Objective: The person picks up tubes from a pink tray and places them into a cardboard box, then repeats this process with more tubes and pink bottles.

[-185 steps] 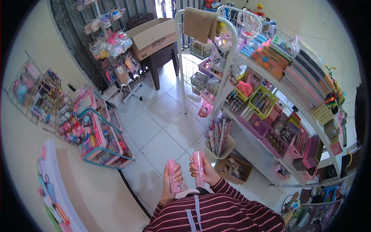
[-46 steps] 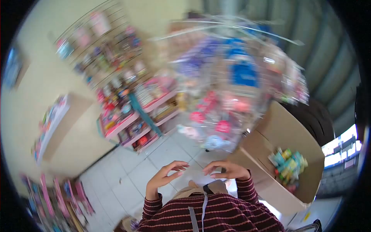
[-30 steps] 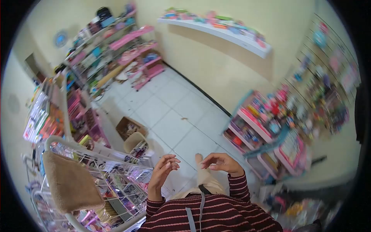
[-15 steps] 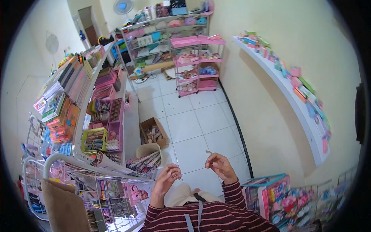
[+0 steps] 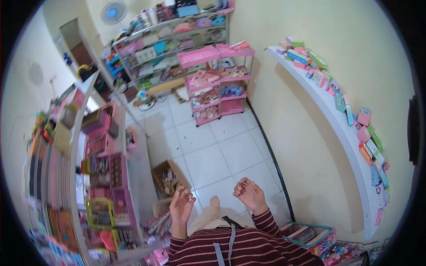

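My left hand (image 5: pixel 181 207) is raised in front of my body, palm turned inward, with its fingers loosely bent and the thumb apart; nothing shows in it. Opposite it, my right hand (image 5: pixel 250 195) is held up over the tiled floor with fingers curled in toward the thumb. Whatever it may hold is too small or hidden to make out. The hands are apart from each other. Closest to my left hand is an open cardboard box (image 5: pixel 160 180) on the floor, with wrapped items inside.
Shelving with books (image 5: pixel 42 175) and pink and purple baskets (image 5: pixel 125 206) runs along the left. A pink wheeled rack (image 5: pixel 198 57) stands ahead. Small boxes line a white wall shelf (image 5: pixel 330 114) at right. A blue-edged container (image 5: pixel 326 237) sits low at right.
The view has shifted, showing more of the wall shelf. A small tan strip at my right fingertips no longer shows, and those fingers are more curled. My left hand is more upright.
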`<state>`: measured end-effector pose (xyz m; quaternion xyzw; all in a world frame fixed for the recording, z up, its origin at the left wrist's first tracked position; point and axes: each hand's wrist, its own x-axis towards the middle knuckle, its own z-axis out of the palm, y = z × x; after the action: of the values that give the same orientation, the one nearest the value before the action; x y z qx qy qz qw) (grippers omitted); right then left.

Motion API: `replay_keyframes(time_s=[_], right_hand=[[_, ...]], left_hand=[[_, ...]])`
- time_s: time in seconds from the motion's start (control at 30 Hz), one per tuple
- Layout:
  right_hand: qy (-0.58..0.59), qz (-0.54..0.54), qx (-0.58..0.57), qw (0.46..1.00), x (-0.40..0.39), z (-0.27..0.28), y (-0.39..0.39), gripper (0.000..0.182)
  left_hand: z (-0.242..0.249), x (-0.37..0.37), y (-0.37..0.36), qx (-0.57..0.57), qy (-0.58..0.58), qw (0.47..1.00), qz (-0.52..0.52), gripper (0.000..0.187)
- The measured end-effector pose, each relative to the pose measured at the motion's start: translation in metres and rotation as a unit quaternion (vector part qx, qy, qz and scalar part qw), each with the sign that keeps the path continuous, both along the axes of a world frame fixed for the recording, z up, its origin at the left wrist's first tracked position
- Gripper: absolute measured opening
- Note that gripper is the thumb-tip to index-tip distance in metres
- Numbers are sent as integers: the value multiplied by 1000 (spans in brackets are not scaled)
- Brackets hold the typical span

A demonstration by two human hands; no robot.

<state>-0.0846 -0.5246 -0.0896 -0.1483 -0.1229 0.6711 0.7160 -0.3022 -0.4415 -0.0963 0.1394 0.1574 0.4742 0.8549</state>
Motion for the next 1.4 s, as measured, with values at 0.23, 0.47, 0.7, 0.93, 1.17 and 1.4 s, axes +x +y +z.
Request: replay_keyframes(time_s=[0.23,0.47,0.7,0.93,1.17,1.4], right_hand=[[-87,-136,60,985,86,19,103,35],[11,-140,-69,988,148,-37,176,25],[-41,-127,-52,990,281,-3,305,25],[-133,-155,11,979,399,26,421,23],[-119,-141,-63,981,439,-12,479,20],[-110,-195,-122,967,500,-29,561,18]], left_hand=[[32,106,155,81,33,991,-99,22],[-14,207,238,22,10,982,-190,21],[1,326,354,23,29,978,-206,19],[48,425,456,138,21,979,-147,19],[-12,490,512,47,139,977,-155,17],[-8,596,628,207,282,920,-177,14]])
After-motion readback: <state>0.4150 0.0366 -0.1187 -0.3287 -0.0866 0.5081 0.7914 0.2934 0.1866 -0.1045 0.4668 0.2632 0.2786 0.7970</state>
